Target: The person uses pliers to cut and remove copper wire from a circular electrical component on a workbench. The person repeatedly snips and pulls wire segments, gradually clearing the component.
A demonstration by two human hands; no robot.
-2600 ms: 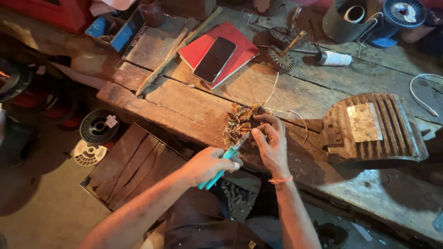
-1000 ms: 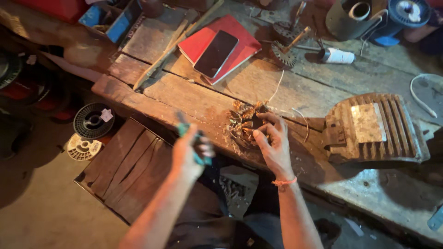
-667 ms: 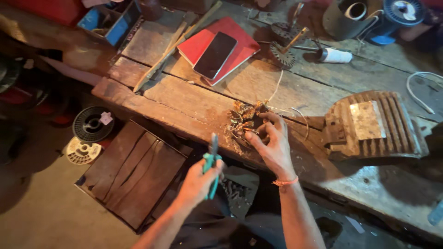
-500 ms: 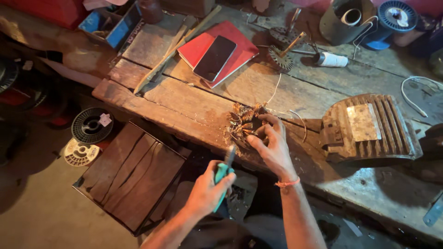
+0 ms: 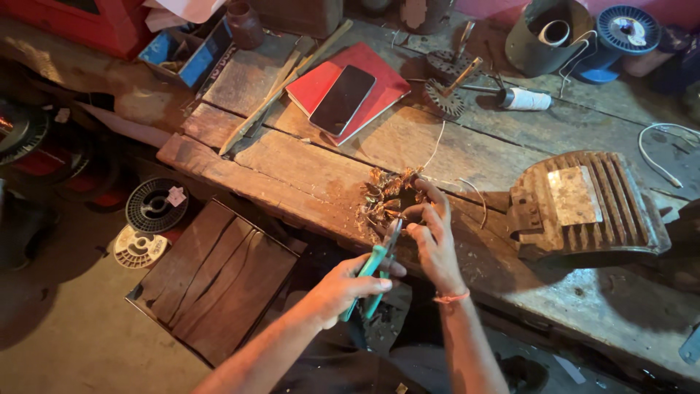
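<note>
Left hand [image 5: 343, 286] clenched on teal pliers [image 5: 375, 266], right hand [image 5: 432, 232] pinching the frayed copper coil [image 5: 390, 201] on the desk [image 5: 467, 157], looks stiff and springy, so grip near the base.

Plier tips [image 5: 394, 232] hidden among copper tangle [image 5: 390, 198] — right hand [image 5: 434, 237] covers its far side; blue spool [image 5: 620, 33] cut off by top edge.

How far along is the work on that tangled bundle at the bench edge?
Midway, seemingly. Done: loose scraps lie around the copper wire bundle. In hand: the right hand steadies it while the left hand brings teal-handled pliers to it. Left: much of the tangle remains uncut.
</note>
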